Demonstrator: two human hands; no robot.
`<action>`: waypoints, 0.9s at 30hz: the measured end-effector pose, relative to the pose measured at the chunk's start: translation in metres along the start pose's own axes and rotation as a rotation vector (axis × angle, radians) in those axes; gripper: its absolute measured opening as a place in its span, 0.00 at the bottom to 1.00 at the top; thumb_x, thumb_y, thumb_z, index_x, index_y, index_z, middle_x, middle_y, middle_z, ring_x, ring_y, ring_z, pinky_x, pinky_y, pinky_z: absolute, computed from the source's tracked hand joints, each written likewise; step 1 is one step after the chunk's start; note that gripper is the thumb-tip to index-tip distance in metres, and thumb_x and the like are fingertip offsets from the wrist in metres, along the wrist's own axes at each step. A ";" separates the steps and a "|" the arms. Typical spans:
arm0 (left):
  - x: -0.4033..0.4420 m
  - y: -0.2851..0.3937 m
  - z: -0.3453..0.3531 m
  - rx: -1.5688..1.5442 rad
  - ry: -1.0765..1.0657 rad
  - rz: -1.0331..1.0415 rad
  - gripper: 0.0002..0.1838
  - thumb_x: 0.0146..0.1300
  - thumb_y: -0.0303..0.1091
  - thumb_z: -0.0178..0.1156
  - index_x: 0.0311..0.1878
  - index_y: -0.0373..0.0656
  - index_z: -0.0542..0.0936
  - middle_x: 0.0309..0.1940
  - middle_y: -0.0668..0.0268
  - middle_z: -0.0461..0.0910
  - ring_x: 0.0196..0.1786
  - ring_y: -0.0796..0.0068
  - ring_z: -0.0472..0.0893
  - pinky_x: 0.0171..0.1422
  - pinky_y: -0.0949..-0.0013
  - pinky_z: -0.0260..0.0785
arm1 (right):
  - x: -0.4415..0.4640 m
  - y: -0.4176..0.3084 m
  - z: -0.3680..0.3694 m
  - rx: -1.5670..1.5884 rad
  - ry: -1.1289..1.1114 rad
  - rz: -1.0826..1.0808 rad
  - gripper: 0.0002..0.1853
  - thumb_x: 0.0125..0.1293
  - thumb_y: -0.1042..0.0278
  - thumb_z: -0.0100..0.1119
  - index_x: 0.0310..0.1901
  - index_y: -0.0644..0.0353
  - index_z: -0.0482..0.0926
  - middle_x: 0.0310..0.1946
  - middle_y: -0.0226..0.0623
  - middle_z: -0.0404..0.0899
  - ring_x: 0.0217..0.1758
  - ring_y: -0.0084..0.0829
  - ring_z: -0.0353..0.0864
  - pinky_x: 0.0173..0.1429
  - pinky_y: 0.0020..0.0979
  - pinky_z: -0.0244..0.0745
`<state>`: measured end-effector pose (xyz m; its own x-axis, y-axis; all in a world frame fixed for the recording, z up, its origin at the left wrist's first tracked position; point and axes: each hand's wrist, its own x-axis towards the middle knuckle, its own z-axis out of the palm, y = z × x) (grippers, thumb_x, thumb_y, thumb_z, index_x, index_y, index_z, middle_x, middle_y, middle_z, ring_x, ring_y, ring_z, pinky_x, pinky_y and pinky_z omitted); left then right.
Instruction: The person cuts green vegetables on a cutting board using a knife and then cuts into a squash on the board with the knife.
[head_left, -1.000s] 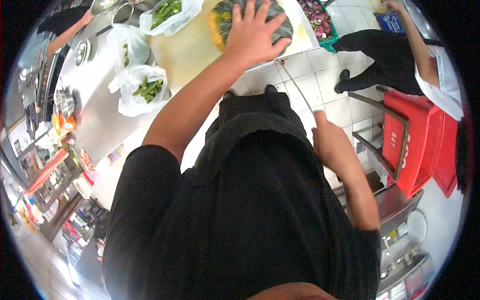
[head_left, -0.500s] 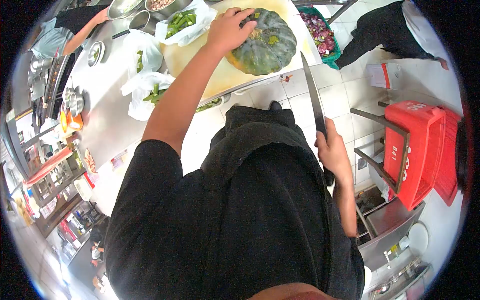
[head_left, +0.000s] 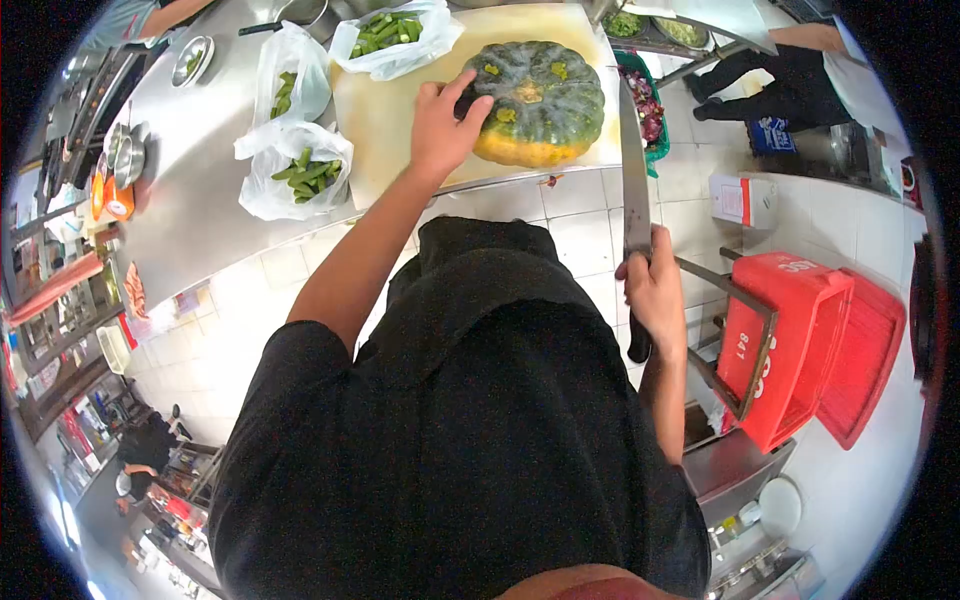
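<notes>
The pumpkin [head_left: 540, 100] sits on the board [head_left: 385, 130] and could slide if pushed, since the left hand [head_left: 445, 128], fingers spread, seems only to rest against its side, and the right hand [head_left: 656, 295], well apart, has fingers closed round the knife [head_left: 635, 180].

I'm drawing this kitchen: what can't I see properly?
In the head view:
Round, ribbed green-and-yellow pumpkin: underside hidden against the flat, pale cutting board.
Black handle of the long metal knife: middle covered by the right hand.
Grey-sleeved co-worker, upper left: head lies beyond the picture's edge.
Black-clothed person, lower left: too small to tell what they hold.
</notes>
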<state>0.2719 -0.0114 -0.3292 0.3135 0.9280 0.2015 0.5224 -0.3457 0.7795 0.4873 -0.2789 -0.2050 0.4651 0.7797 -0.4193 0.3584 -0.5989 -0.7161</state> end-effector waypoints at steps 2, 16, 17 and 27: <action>-0.008 -0.007 0.009 -0.014 0.073 0.050 0.28 0.66 0.49 0.71 0.67 0.50 0.82 0.58 0.49 0.75 0.62 0.49 0.76 0.69 0.55 0.70 | -0.018 -0.019 0.004 0.014 -0.005 0.018 0.28 0.78 0.68 0.46 0.78 0.60 0.60 0.23 0.34 0.78 0.20 0.22 0.74 0.26 0.29 0.72; -0.009 -0.013 0.024 -0.261 0.110 0.094 0.31 0.61 0.47 0.76 0.65 0.46 0.80 0.64 0.45 0.72 0.66 0.45 0.74 0.73 0.52 0.68 | -0.050 -0.068 0.014 -0.376 -0.143 -0.077 0.41 0.73 0.80 0.51 0.84 0.46 0.51 0.24 0.60 0.72 0.24 0.42 0.75 0.38 0.34 0.73; -0.008 -0.014 0.024 -0.263 0.109 0.105 0.31 0.61 0.47 0.76 0.65 0.46 0.80 0.64 0.46 0.72 0.66 0.45 0.74 0.73 0.52 0.68 | -0.050 -0.070 0.017 -0.376 -0.150 -0.078 0.41 0.72 0.80 0.51 0.85 0.46 0.51 0.25 0.61 0.73 0.24 0.45 0.76 0.38 0.35 0.74; -0.009 -0.013 0.018 -0.147 0.098 0.171 0.30 0.63 0.42 0.75 0.66 0.42 0.79 0.61 0.50 0.74 0.64 0.51 0.76 0.70 0.56 0.70 | -0.042 -0.073 0.022 -0.446 -0.190 -0.036 0.41 0.71 0.77 0.52 0.84 0.48 0.52 0.27 0.65 0.81 0.33 0.64 0.83 0.43 0.58 0.75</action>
<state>0.2771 -0.0175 -0.3518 0.3054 0.8692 0.3888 0.3449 -0.4816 0.8057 0.4242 -0.2634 -0.1470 0.3052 0.7958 -0.5230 0.7029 -0.5588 -0.4401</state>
